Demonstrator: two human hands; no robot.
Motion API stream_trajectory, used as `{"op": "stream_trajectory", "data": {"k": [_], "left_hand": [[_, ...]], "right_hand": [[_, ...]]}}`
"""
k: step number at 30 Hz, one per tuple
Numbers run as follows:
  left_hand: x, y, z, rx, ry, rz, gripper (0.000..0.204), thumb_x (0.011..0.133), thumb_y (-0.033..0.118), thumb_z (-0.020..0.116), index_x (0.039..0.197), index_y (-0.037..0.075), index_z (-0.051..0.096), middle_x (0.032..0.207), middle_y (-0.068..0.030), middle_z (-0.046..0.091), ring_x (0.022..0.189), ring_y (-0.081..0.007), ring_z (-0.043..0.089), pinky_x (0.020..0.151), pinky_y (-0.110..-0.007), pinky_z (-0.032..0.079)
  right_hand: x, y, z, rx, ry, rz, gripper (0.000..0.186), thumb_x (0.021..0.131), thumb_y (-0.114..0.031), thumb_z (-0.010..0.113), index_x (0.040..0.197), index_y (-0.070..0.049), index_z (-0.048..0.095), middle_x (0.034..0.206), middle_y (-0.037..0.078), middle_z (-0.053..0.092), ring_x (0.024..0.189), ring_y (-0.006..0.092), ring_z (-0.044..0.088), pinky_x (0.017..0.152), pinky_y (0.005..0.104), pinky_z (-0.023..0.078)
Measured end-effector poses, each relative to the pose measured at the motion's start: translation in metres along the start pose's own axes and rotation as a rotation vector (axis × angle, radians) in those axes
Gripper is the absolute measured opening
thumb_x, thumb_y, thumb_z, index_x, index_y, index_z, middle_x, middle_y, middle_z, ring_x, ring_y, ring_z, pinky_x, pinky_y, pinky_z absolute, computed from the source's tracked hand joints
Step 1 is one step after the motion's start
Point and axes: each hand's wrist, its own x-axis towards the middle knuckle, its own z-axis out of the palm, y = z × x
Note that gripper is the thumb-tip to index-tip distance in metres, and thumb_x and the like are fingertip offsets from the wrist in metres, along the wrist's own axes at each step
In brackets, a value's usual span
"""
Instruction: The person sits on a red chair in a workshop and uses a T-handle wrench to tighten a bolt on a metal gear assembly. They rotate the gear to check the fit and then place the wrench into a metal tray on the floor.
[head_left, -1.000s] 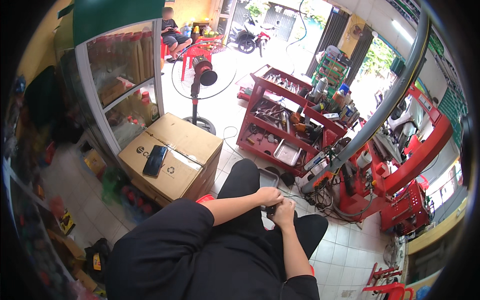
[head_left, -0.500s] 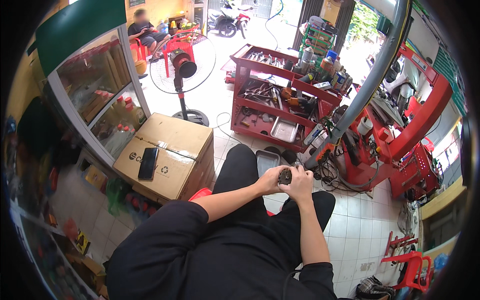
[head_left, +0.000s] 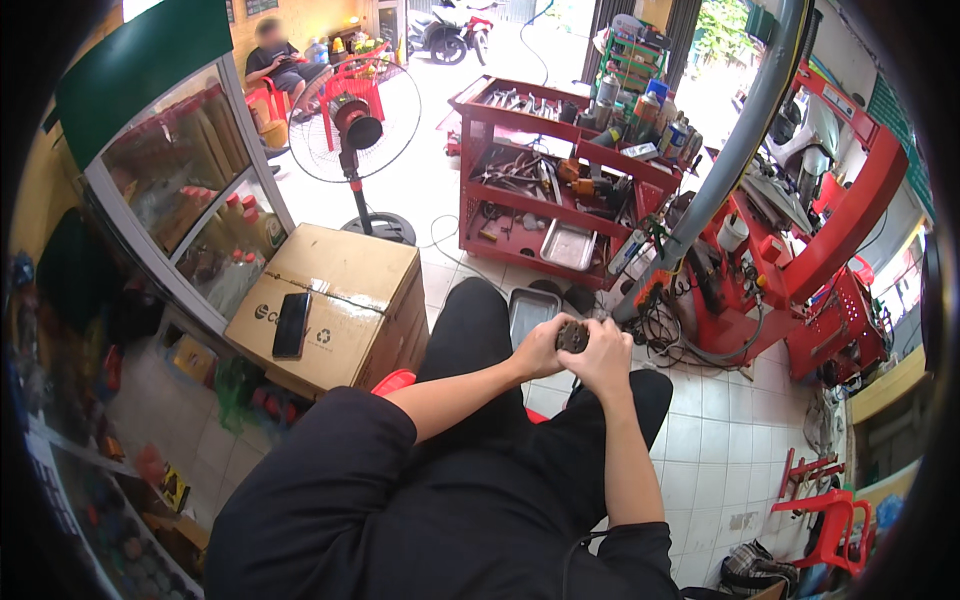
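Between both hands, over my knees, is a small round dark-brown metal part with a notched, greasy-looking face turned up toward me. My left hand closes round its left side. On the other side my right hand wraps it, fingers bent over the top and thumb near its lower edge. The part's underside is hidden by the fingers, and its exact kind is too small to make out. Just beyond my hands a grey metal tray lies on the tiled floor.
A cardboard box with a black phone on it stands left. Beyond are a pedestal fan and a red tool cart. Right are a grey post, a red motorcycle lift and cables. A person sits far left.
My hands and the part have risen slightly, and the part's face has turned more toward me. The whole view has shifted a little. Both hands keep their hold.
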Motion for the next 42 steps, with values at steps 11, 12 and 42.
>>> {"op": "stream_trajectory", "data": {"k": [11, 12, 42], "left_hand": [[-0.023, -0.038, 0.022, -0.109, 0.037, -0.460, 0.045, 0.070, 0.016, 0.082, 0.104, 0.001, 0.057, 0.087, -0.0033, 0.067, 0.078, -0.0106, 0.063, 0.075, -0.029, 0.053], [-0.022, -0.029, 0.023, -0.080, -0.013, -0.447, 0.045, 0.070, 0.016, 0.082, 0.104, 0.000, 0.057, 0.088, -0.0041, 0.067, 0.079, -0.0106, 0.063, 0.075, -0.028, 0.053], [-0.031, -0.017, 0.032, -0.234, -0.141, -0.434, 0.047, 0.072, 0.018, 0.083, 0.105, 0.002, 0.053, 0.080, -0.0036, 0.064, 0.065, -0.0079, 0.060, 0.056, -0.024, 0.049]], "right_hand": [[-0.001, 0.009, -0.080, 0.515, 0.143, -0.071, 0.026, 0.088, 0.000, 0.050, 0.109, 0.001, 0.065, 0.097, 0.021, 0.061, 0.089, 0.0344, 0.063, 0.079, 0.0386, 0.048], [-0.001, 0.009, -0.086, 0.486, 0.175, -0.125, 0.029, 0.088, 0.001, 0.050, 0.114, -0.003, 0.062, 0.092, 0.019, 0.063, 0.084, 0.0327, 0.064, 0.076, 0.0379, 0.048], [-0.003, 0.001, -0.053, 0.803, 0.176, 0.006, 0.033, 0.089, 0.001, 0.050, 0.122, -0.003, 0.050, 0.089, 0.014, 0.066, 0.084, 0.0234, 0.068, 0.076, 0.0343, 0.052]]}}
